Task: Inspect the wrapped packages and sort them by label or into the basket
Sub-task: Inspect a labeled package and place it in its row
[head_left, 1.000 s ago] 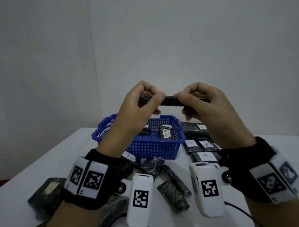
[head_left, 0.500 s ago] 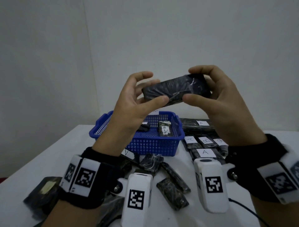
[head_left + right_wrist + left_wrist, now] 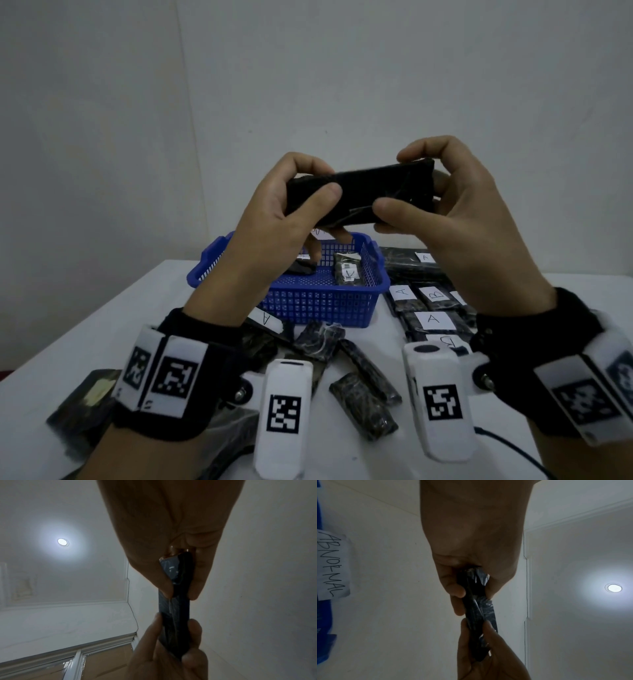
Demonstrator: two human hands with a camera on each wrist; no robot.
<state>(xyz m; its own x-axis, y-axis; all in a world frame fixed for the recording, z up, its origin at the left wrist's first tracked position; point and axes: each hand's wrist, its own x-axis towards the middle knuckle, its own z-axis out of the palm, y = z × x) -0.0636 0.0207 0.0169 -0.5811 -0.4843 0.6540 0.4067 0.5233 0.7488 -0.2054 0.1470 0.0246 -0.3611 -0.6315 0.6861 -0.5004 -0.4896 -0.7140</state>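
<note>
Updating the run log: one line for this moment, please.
phase: inspecting | both hands: left hand, right hand gripping wrapped package above blue basket | label: none visible

This looks like a plain indoor room set up for sorting. Below my fingers [image 3: 318, 197] stands a white table [image 3: 113, 308]; bare white walls [image 3: 342, 68] rise behind, a recessed ceiling light [image 3: 613, 588] glows overhead, and a window [image 3: 51, 668] sits under moulded trim.
</note>
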